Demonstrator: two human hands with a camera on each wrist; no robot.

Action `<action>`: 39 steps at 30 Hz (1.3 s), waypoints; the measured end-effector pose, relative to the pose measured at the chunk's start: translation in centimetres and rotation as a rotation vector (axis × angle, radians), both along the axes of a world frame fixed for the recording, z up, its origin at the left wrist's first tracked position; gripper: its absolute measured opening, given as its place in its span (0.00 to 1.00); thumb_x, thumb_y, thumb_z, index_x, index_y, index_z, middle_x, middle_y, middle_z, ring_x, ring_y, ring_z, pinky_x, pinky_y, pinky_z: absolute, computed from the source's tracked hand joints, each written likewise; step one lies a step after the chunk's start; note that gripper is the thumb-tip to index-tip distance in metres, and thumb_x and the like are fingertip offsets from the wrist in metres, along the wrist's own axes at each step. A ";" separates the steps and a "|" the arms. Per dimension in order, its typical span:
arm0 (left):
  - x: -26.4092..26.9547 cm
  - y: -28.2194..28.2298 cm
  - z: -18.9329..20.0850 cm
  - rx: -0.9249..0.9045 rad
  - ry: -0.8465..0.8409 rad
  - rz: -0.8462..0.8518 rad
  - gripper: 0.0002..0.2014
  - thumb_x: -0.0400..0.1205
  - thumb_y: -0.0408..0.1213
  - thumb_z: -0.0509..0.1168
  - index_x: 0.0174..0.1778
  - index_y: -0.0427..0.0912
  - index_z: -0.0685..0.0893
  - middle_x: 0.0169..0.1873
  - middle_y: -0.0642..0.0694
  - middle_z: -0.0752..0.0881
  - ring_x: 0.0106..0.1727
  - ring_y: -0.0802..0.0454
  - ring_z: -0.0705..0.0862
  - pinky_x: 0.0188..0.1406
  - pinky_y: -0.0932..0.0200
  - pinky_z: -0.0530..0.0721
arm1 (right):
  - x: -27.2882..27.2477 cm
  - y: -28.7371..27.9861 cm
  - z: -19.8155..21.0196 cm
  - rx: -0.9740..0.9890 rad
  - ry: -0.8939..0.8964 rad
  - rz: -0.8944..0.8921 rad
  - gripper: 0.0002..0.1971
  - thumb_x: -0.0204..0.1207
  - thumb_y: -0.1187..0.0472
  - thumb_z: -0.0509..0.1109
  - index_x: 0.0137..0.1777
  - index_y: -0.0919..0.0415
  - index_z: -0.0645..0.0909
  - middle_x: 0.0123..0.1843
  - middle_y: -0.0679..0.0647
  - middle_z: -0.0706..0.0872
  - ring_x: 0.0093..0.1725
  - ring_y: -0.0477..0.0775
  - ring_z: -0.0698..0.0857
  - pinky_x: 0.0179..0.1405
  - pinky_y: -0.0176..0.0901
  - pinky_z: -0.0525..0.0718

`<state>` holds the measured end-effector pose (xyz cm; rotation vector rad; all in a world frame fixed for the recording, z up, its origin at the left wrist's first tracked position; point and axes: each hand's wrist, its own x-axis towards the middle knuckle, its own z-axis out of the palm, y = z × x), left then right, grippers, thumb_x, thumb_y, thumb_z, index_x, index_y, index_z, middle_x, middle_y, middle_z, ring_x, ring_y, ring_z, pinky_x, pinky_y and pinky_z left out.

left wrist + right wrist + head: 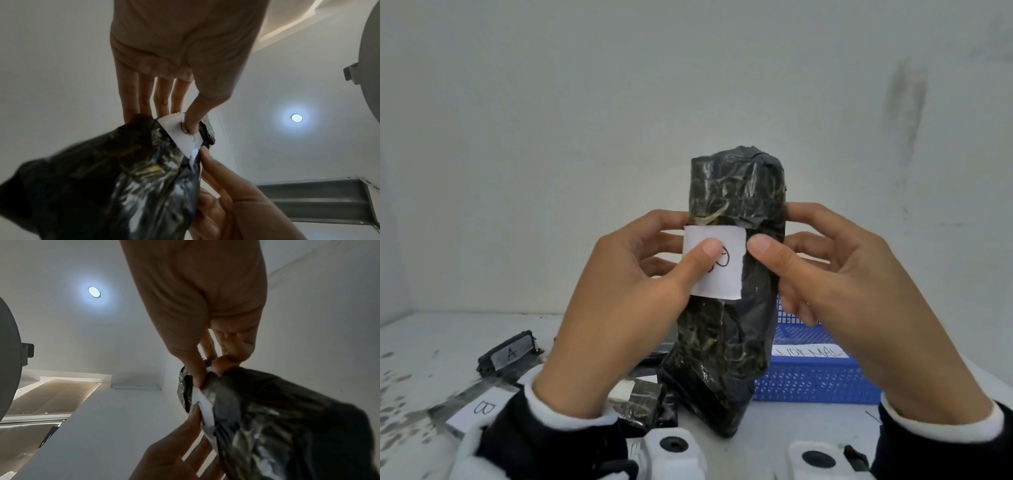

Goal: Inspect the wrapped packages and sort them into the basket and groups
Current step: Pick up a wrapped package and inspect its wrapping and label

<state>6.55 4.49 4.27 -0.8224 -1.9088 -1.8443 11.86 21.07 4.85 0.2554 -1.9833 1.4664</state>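
A tall package (736, 192) wrapped in black plastic and clear tape stands upright in front of me, held up off the table by both hands. My left hand (647, 270) grips its left side, thumb pressed on the white paper label (722, 274) and partly covering the handwritten mark. My right hand (825, 274) grips the right side, thumb on the black wrap beside the label. The left wrist view shows the package (127, 186) from below with the label (180, 134) under the thumb. The right wrist view shows the same package (287, 426) and label (205, 408).
A blue mesh basket (815, 380) with a white handwritten tag sits on the table behind my right hand. At the left lie black packages labelled A (510, 353) and B (479, 407). Another small wrapped package (640, 401) lies below my left wrist.
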 end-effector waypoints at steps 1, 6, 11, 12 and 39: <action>0.1 0.0 0.0 0.007 0.006 0.005 0.12 0.62 0.56 0.72 0.41 0.62 0.85 0.36 0.62 0.91 0.39 0.55 0.91 0.46 0.51 0.89 | 0.0 0.0 0.0 0.004 0.003 -0.002 0.15 0.71 0.54 0.78 0.58 0.47 0.85 0.29 0.47 0.86 0.19 0.47 0.78 0.20 0.35 0.76; -0.2 0.0 -0.3 -0.027 0.025 0.048 0.08 0.70 0.49 0.75 0.43 0.59 0.85 0.35 0.64 0.91 0.38 0.67 0.87 0.39 0.69 0.81 | 0.1 0.0 0.2 0.018 0.005 0.039 0.17 0.70 0.52 0.77 0.59 0.48 0.84 0.34 0.53 0.90 0.24 0.55 0.86 0.26 0.45 0.87; 0.2 -0.4 0.1 -0.142 0.048 -0.057 0.19 0.73 0.52 0.75 0.59 0.70 0.82 0.39 0.58 0.92 0.42 0.59 0.90 0.45 0.65 0.84 | 0.3 -0.5 0.4 0.012 -0.011 0.011 0.26 0.65 0.40 0.74 0.65 0.39 0.81 0.39 0.57 0.91 0.26 0.59 0.89 0.32 0.49 0.91; 0.4 -0.5 0.2 -0.158 0.046 -0.093 0.20 0.73 0.55 0.73 0.60 0.72 0.81 0.41 0.55 0.92 0.43 0.56 0.90 0.47 0.60 0.85 | 0.2 -0.5 0.4 0.020 -0.006 -0.002 0.24 0.67 0.41 0.73 0.64 0.39 0.81 0.37 0.57 0.90 0.25 0.59 0.89 0.30 0.49 0.91; 0.8 -0.4 0.4 -0.018 -0.013 -0.140 0.17 0.73 0.60 0.71 0.50 0.54 0.89 0.39 0.50 0.93 0.47 0.53 0.91 0.57 0.46 0.88 | -0.2 -0.9 -0.2 0.125 0.016 0.009 0.21 0.59 0.33 0.70 0.48 0.42 0.87 0.45 0.50 0.93 0.41 0.56 0.94 0.55 0.62 0.90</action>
